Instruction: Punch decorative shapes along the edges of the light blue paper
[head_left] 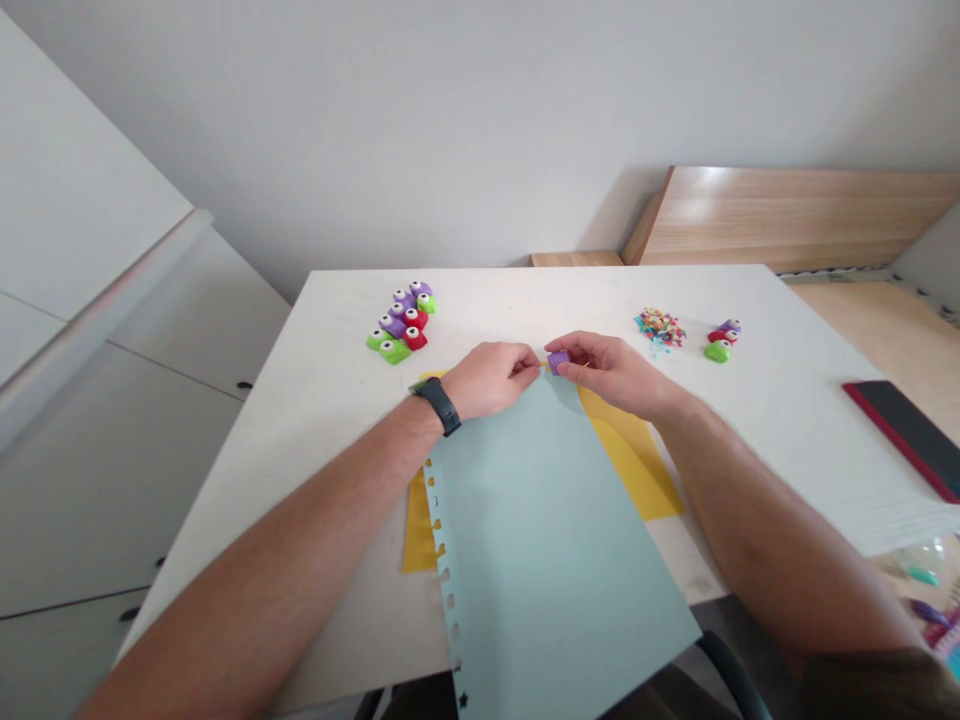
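Note:
My right hand (600,370) grips a small purple block (557,362) between thumb and fingers, just above the far edge of a light blue sheet (547,520). Something thin and yellowish shows on both sides of the block. Close by on the left, my left hand (495,378) is closed in a pinch; the thin yellowish piece reaches its fingertips, but what they hold is mostly hidden. The blue sheet has a torn, punched left edge and hangs over the table's front. Underneath lies a yellow sheet (637,460). A dark watch (439,405) is on my left wrist.
Several purple, red and green figures with googly eyes (403,322) stand at the back left of the white table (517,300). A pile of small colourful pieces (660,328) and a few more figures (724,340) are at right. A black-and-red flat object (907,435) lies near the right edge.

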